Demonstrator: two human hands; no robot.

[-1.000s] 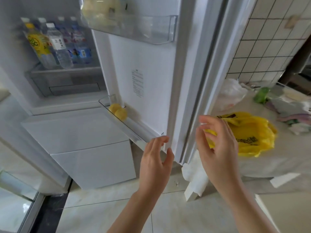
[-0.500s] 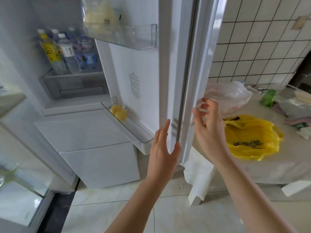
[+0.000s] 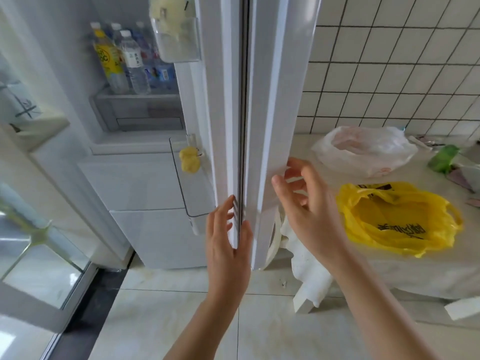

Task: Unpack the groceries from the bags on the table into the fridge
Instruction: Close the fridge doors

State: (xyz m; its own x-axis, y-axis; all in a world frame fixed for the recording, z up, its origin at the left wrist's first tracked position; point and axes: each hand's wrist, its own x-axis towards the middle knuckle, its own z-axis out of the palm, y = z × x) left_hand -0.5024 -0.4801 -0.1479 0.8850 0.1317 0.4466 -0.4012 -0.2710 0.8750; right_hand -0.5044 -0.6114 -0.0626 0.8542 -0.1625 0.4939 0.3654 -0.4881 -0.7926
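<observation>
The white fridge door (image 3: 270, 100) stands edge-on in front of me, swung partly toward the fridge. My left hand (image 3: 227, 237) lies flat against its inner edge, fingers apart, holding nothing. My right hand (image 3: 309, 203) is open against the door's outer face. Yellow fruit (image 3: 189, 160) sits in the lower door bin. Several bottles (image 3: 124, 61) stand on a shelf inside the fridge. A yellow plastic bag (image 3: 397, 219) and a white plastic bag (image 3: 363, 149) lie on the table (image 3: 389, 276) at right.
A tiled wall (image 3: 389, 61) rises behind the table. Green packaging (image 3: 442, 158) and other items lie at the table's far right. White drawers (image 3: 145, 183) form the fridge's lower part. A glass panel (image 3: 39, 255) stands at left. White cloth hangs off the table's corner.
The fridge door has swung further toward the fridge, now seen edge-on. Both hands have risen onto it, left on the inner edge, right on the outer face.
</observation>
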